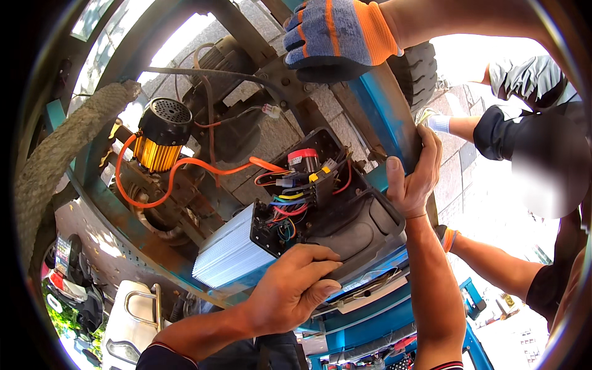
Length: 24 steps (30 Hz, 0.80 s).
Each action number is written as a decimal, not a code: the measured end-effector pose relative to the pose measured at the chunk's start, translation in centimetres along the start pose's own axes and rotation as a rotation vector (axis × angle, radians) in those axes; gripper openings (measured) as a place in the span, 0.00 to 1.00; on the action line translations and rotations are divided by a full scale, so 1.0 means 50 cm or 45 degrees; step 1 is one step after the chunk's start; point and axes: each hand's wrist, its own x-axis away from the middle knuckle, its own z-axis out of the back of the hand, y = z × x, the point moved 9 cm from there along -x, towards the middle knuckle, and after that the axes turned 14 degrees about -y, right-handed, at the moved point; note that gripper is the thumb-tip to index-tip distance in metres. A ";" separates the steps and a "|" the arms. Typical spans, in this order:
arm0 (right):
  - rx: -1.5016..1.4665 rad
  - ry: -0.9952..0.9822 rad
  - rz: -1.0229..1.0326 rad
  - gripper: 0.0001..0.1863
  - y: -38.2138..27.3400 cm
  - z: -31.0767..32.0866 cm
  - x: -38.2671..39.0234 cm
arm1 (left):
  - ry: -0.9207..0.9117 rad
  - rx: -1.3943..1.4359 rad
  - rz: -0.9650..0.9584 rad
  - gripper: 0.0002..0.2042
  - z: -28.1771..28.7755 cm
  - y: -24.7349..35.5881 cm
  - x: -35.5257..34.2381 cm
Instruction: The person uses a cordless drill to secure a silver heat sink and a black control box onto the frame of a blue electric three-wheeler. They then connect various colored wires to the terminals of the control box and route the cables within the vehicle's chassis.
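Note:
My left hand (pixel 287 290) is at the near edge of a black plastic case (pixel 354 231), its fingers loosely bent and the thumb apart. Nothing shows between them. My right hand (pixel 419 176) grips a blue metal beam (pixel 385 117), thumb on one side and fingers on the other. Beside the case lies a finned silver controller box (pixel 228 250) with a bundle of coloured wires (pixel 293 200) at its end. A red-topped round part (pixel 303 160) stands among the wires. From there an orange cable (pixel 185 161) curves left to a black-and-gold motor (pixel 162 135).
A co-worker's gloved hand (pixel 339 37) rests on the frame at the top; another gloved hand (pixel 449 237) is at the right. A person (pixel 530 142) is on the right. A tyre (pixel 418 74) stands behind the beam. A thick grey wrapped bar (pixel 74 148) crosses the left side.

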 end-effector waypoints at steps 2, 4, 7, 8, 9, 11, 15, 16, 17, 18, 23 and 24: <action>-0.003 0.000 0.002 0.39 -0.003 -0.006 0.000 | 0.079 0.045 0.044 0.20 0.005 -0.006 0.015; -0.001 -0.009 0.014 0.40 -0.003 -0.009 0.001 | 0.167 0.034 0.050 0.20 -0.004 -0.003 0.032; -0.023 -0.005 0.023 0.40 -0.003 -0.003 0.000 | 0.222 -0.075 0.034 0.20 -0.014 0.004 0.067; -0.044 -0.008 0.010 0.40 -0.005 -0.004 0.001 | 0.271 -0.115 0.015 0.21 -0.022 0.002 0.081; -0.063 -0.012 -0.003 0.40 -0.004 -0.009 0.005 | 0.317 -0.154 -0.004 0.21 -0.027 0.004 0.098; -0.063 -0.003 0.011 0.41 0.003 -0.011 0.008 | 0.354 -0.168 -0.005 0.21 -0.030 0.005 0.121; -0.100 -0.008 0.026 0.42 0.005 -0.017 0.010 | 0.520 -0.066 -0.106 0.18 -0.031 0.002 0.146; -0.135 0.001 0.015 0.42 0.002 -0.016 0.009 | 0.565 -0.021 -0.156 0.19 -0.026 0.002 0.149; -0.169 0.011 0.003 0.43 0.001 -0.015 0.010 | 0.546 -0.003 -0.168 0.17 -0.024 -0.003 0.151; -0.157 -0.018 0.005 0.44 0.001 -0.018 0.010 | 0.527 0.016 -0.180 0.16 -0.019 -0.009 0.153; -0.161 -0.078 0.055 0.50 0.000 -0.024 0.013 | 0.245 -0.017 -0.258 0.12 0.012 -0.046 0.137; -0.185 -0.088 0.077 0.51 0.002 -0.026 0.013 | 0.276 -0.044 -0.291 0.12 0.010 -0.040 0.136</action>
